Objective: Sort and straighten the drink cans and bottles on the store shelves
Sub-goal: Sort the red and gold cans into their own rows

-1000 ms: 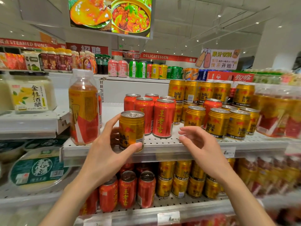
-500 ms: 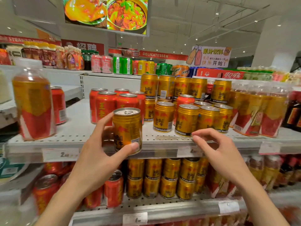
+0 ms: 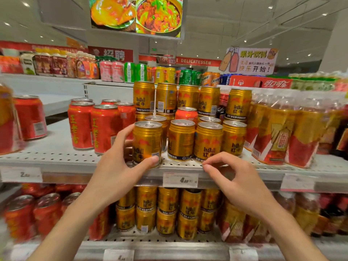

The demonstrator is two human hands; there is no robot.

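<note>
The left hand [image 3: 114, 172] grips a gold can [image 3: 147, 143] upright at the shelf [image 3: 56, 157] front edge — thumb across its base. The right hand [image 3: 243, 181] hovers just beside, fingers loosely curled, holding nothing.

A food screen [image 3: 136, 15] hangs overhead, a red DELICATESSEN sign [image 3: 195, 61] and a juice placard [image 3: 248, 60] stand behind, and a price tag [image 3: 180, 179] fronts the shelf edge.
</note>
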